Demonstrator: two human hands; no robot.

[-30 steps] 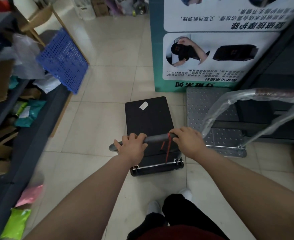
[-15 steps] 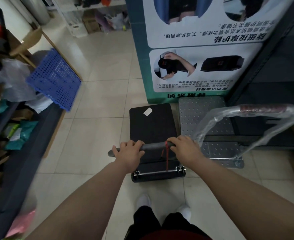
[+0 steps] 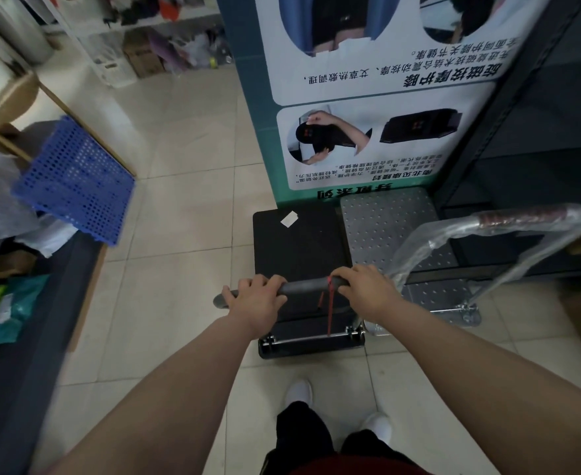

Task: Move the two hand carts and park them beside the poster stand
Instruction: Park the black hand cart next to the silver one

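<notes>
A small black hand cart [image 3: 299, 248] with a white sticker stands on the tiled floor, its front edge against the base of the teal poster stand [image 3: 368, 108]. My left hand [image 3: 256, 299] and my right hand [image 3: 366, 291] both grip its grey handle bar, where a red cord hangs between them. To its right, side by side and touching, sits a grey studded hand cart [image 3: 385, 224] whose handle [image 3: 508, 224] is wrapped in clear plastic. It also reaches the stand's base.
A blue perforated crate [image 3: 76, 180] leans over a dark shelf [image 3: 25, 303] full of packets on the left. Dark shelving [image 3: 539, 138] rises to the right of the stand. White crates and boxes [image 3: 138, 60] fill the far end of the aisle. My feet are just behind the cart.
The black cart has rolled forward until its front edge meets the poster stand's base, alongside the grey cart. I stepped after it. Both hands kept their grip on the handle.
</notes>
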